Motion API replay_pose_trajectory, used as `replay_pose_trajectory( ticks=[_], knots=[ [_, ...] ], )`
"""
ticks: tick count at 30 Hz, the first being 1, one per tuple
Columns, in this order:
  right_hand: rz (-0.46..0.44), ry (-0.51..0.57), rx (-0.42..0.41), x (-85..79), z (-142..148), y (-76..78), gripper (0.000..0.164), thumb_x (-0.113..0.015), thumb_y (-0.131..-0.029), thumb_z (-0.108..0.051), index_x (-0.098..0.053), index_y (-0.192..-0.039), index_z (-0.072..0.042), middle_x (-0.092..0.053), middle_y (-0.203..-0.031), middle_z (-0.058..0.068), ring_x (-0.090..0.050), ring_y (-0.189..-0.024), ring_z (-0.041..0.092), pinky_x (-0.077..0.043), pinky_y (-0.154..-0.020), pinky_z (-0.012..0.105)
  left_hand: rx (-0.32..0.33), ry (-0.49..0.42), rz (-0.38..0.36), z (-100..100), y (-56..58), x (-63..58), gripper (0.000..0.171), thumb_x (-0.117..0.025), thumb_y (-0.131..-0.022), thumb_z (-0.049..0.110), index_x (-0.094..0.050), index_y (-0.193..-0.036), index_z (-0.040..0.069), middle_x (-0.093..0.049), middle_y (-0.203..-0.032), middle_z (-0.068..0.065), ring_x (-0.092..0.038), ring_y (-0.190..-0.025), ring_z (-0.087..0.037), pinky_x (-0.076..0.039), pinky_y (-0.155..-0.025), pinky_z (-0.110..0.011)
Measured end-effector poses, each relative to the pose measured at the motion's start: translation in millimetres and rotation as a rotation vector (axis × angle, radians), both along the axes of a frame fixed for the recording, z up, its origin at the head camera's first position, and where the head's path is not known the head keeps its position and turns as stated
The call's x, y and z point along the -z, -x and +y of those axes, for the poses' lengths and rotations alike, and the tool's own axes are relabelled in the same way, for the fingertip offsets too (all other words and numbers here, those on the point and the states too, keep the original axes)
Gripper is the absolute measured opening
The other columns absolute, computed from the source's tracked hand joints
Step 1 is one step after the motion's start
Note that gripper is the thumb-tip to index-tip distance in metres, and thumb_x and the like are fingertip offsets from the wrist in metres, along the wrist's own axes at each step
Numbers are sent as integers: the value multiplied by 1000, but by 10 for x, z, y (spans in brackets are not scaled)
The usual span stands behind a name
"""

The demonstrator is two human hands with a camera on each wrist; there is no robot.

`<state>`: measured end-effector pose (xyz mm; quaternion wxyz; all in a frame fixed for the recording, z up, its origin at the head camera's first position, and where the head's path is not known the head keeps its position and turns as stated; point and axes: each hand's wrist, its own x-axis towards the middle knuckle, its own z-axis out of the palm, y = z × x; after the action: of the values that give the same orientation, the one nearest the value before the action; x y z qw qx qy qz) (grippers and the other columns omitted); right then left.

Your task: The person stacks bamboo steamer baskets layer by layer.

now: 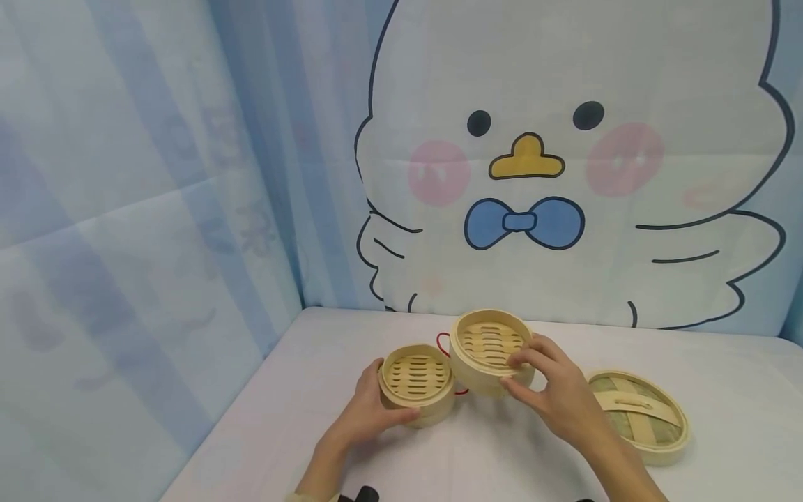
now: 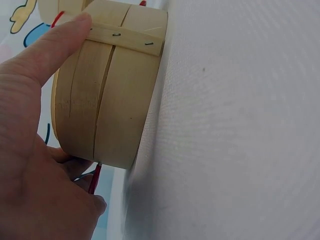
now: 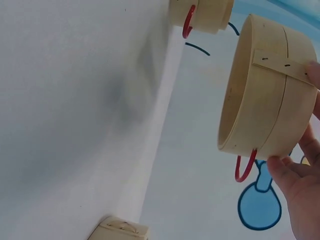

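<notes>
Two small round bamboo steamer baskets with slatted bottoms and red cord loops are in my hands. My left hand (image 1: pixel 369 410) grips the left steamer basket (image 1: pixel 434 411) around its side, thumb along the front wall and fingers behind. In the left wrist view, that basket (image 2: pixel 125 95) is upright at the white tabletop. My right hand (image 1: pixel 561 394) pinches the rim of the other steamer basket (image 1: pixel 475 376), thumb outside and fingertips inside. The right wrist view shows this basket (image 3: pixel 270 100) raised off the table, its hollow underside partly visible.
A woven bamboo lid (image 1: pixel 649 454) with a strap handle lies on the white tabletop (image 1: pixel 521 467), to the right of my right hand. Behind the table hangs a light blue curtain (image 1: pixel 326 209) with a cartoon bird; more curtain hangs along the left side.
</notes>
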<state>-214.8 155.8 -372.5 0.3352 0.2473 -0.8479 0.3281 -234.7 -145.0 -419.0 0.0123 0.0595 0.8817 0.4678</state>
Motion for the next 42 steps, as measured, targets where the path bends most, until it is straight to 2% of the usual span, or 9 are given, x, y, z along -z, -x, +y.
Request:
replay_pose_trajectory(
  ticks=[6, 14, 17, 20, 24, 31, 37, 42],
  knots=[
    [30, 10, -33, -48, -54, 38, 31, -90, -71, -3, -68, -89, -15, -57, -101, -3, -58, -98, 19, -31, -95, 3, 2, 0, -4, -2, -6, -3, 122, -91, -73, 40, -15, -156, -6, -23, -157, -30, -24, -145, -47, -22, -114, -65],
    [-63, 4, -7, -100, -141, 58, 28, -89, -75, -7, -69, -92, -17, -57, -105, -2, -57, -102, 20, -33, -96, 6, 11, -5, 5, -6, -3, -5, 121, -91, -72, 39, -16, -156, -7, -24, -156, -30, -24, -145, -47, -22, -114, -64],
    [-68, 1, -8, -119, -188, 68, 28, -89, -75, -7, -69, -92, -18, -57, -105, -3, -57, -102, 20, -42, -97, 15, 13, -6, 6, -7, 0, -2, 121, -91, -72, 39, -16, -156, -6, -25, -156, -30, -24, -145, -46, -21, -115, -63],
    [-49, 0, -17, -132, -246, 85, 28, -90, -75, -8, -69, -91, -18, -56, -104, -4, -58, -100, 18, -50, -91, 30, 13, -5, 4, -11, 2, -4, 121, -91, -72, 39, -16, -156, -6, -25, -156, -29, -24, -145, -45, -22, -115, -63],
    [-39, -1, -40, -141, -336, 111, 28, -90, -75, -8, -69, -91, -17, -56, -103, -4, -57, -99, 17, -53, -83, 40, 12, -7, 8, -16, 1, -8, 121, -92, -72, 39, -17, -155, -6, -26, -156, -29, -25, -145, -45, -22, -115, -62],
    [-109, 7, -43, -125, -512, 136, 27, -89, -77, -10, -69, -93, -16, -53, -103, -4, -57, -99, 17, -54, -86, 42, 14, -26, 7, -18, 1, -8, 119, -92, -71, 38, -19, -155, -6, -28, -154, -28, -29, -143, -44, -23, -115, -61],
    [-107, 12, -54, -104, -694, 134, 27, -89, -76, -10, -69, -92, -15, -51, -101, -4, -55, -94, 15, -54, -82, 38, 33, -56, 43, -31, 9, 8, 116, -93, -71, 33, -21, -152, -9, -31, -151, -29, -33, -140, -44, -25, -114, -61],
    [-106, 13, -72, -79, -831, 123, 27, -90, -76, -10, -69, -92, -15, -51, -102, -5, -56, -92, 14, -55, -79, 35, 39, -71, 40, -36, 11, 6, 117, -93, -71, 33, -20, -153, -8, -30, -151, -30, -33, -140, -44, -26, -114, -61]
  ],
)
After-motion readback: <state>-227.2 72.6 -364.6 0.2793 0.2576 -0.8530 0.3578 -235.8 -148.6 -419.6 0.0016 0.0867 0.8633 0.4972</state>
